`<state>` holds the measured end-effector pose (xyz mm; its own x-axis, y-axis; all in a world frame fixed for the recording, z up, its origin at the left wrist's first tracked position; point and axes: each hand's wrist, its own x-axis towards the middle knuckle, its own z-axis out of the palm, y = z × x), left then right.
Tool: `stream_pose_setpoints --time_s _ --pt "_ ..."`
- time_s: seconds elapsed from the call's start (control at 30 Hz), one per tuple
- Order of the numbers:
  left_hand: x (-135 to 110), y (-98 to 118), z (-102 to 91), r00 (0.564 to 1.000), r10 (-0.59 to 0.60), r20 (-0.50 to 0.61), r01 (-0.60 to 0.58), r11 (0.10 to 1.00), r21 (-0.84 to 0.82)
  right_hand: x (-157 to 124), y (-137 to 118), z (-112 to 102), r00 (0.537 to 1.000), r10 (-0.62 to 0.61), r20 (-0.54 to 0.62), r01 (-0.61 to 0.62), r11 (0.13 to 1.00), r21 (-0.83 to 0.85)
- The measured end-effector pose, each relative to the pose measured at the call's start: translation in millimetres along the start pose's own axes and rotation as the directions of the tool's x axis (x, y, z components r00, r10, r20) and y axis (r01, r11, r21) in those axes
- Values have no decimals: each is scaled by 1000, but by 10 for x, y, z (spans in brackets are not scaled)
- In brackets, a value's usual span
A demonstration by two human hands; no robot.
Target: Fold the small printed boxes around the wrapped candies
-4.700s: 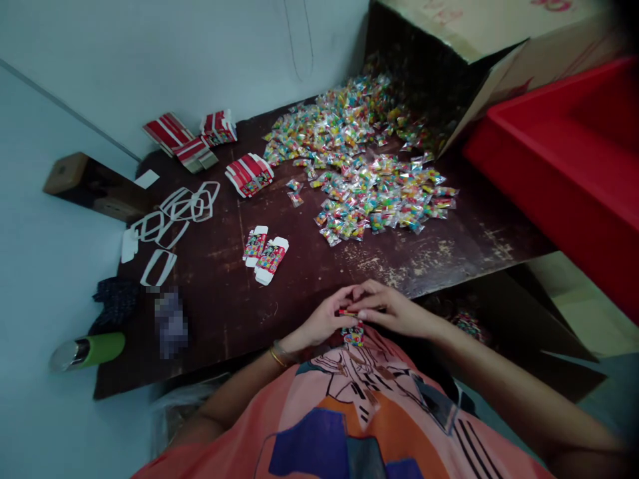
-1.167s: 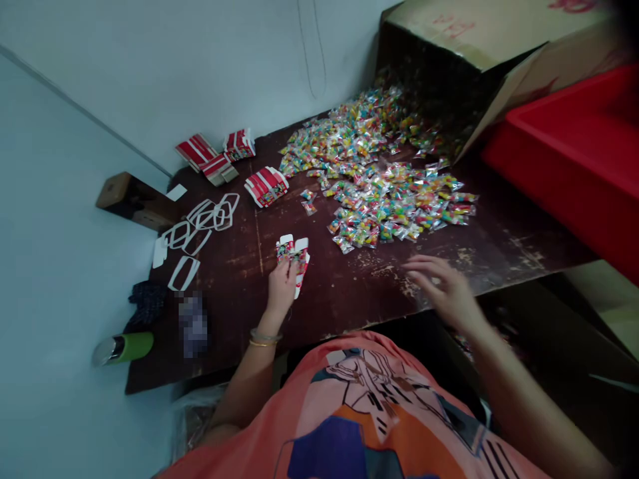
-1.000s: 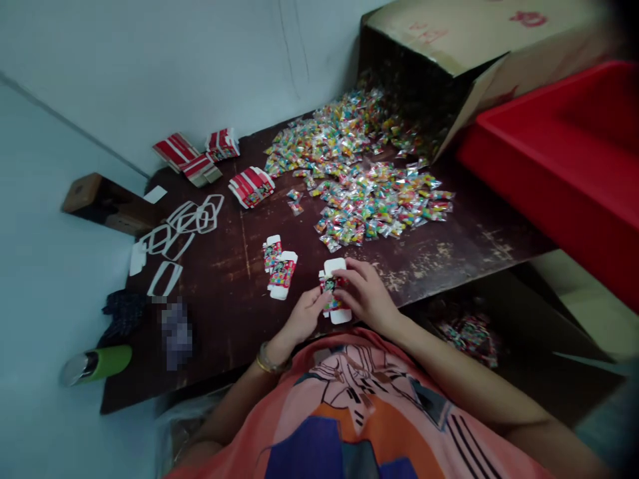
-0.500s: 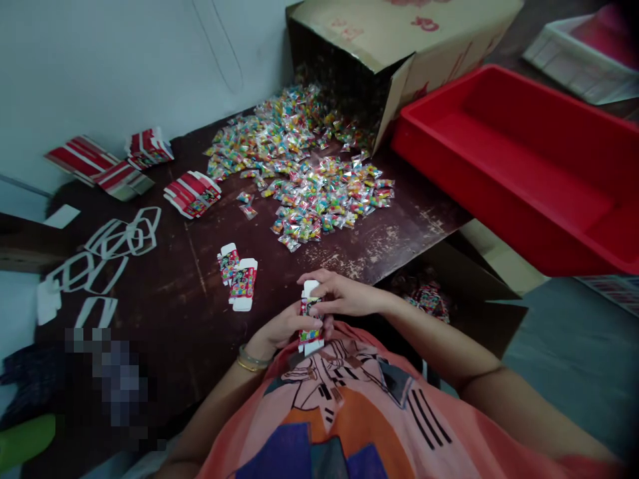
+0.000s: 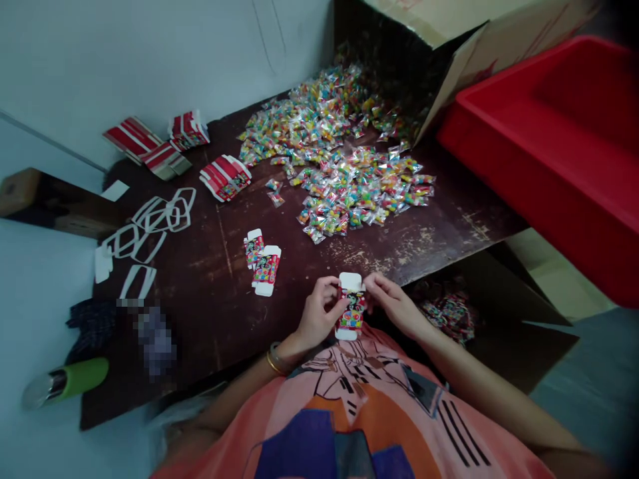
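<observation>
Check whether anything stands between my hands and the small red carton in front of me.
Nothing visible does. Your left hand already grips the small red carton along its left side, and your right hand is right at its opposite edge.

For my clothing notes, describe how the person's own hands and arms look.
The left hand and right hand are ungloved, and the forearms are bare. The left wrist wears two bangles: a greyish one and a thin gold-coloured one. No band shows on the right wrist. The shirt is coral, with a multicoloured print and black lines.
</observation>
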<state>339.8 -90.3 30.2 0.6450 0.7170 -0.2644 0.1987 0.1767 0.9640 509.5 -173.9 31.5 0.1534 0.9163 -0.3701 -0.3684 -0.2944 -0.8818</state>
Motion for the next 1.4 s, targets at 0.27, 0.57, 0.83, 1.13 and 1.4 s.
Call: stream_pose_setpoints --time_s 0.27,0.57,0.83,1.13,1.4 --pt "-102 26 -6 993 -20 112 9 996 94 52 156 -148 845 405 349 -503 822 265" --pt "8 -30 61 883 -389 264 468 686 -557 89 -179 104 963 -90 255 201 869 -452" --pt "-86 -98 -134 897 -203 394 399 757 -518 100 -137 119 917 -140 375 340 765 -547" --pt "63 25 -364 921 -137 366 176 981 -77 467 -206 -144 808 -266 526 588 423 -689" --pt "208 287 -947 748 -225 625 28 951 308 1438 -392 -841 783 -622 14 314 375 -872"
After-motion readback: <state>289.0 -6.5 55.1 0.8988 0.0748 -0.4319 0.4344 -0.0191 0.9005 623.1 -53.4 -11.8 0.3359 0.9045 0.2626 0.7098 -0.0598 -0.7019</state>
